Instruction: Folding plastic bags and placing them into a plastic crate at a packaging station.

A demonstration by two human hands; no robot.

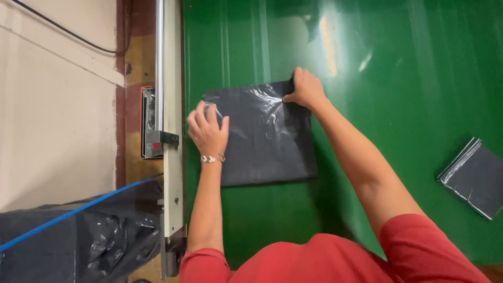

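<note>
Now both hands pinch the bag (264,139) at frame centre, left hand (208,130), right hand (305,89); keeping it flat on the counter (398,105) seems best.

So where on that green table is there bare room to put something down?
Bare green table lies between the dark bagged packet under both hands and the smaller packet at right, and above them. It is crowded by the left rail.

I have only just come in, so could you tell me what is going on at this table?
A person in red sleeves works a dark plastic-wrapped flat package on the green table. The left hand pinches the wrap at its left corner, the right hand at its top edge. A second wrapped package lies off to the right.
</note>
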